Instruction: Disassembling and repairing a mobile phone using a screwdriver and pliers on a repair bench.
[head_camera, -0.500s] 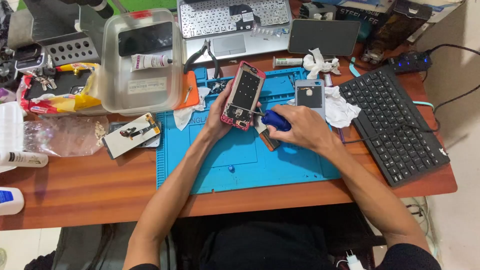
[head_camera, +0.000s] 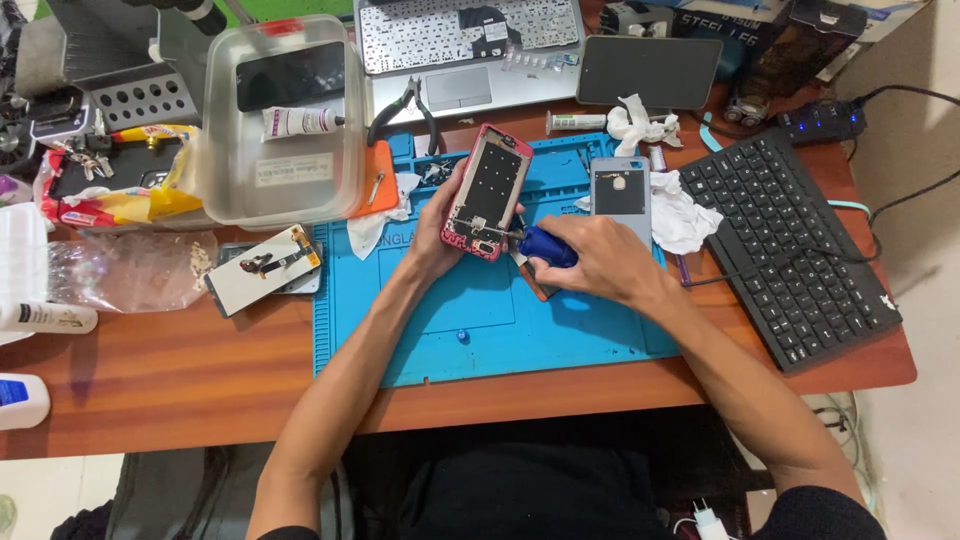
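Little has shifted since the earlier frame: both hands keep their positions over the blue work mat (head_camera: 450, 330). Left hand (head_camera: 437, 232) clasps the pink-framed opened phone (head_camera: 487, 192) by its lower edge, tilted above the mat. Right hand (head_camera: 600, 262) is closed around a blue-handled screwdriver (head_camera: 545, 246), tip touching the phone's lower end. Just beyond lie a grey back cover (head_camera: 620, 190), crumpled tissue (head_camera: 685, 215) and black keyboard (head_camera: 785, 245).

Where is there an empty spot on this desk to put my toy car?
The front of the blue mat, below the left hand and right hand, is bare. So is the wooden desk left of it. It is crowded around the plastic box and laptop.
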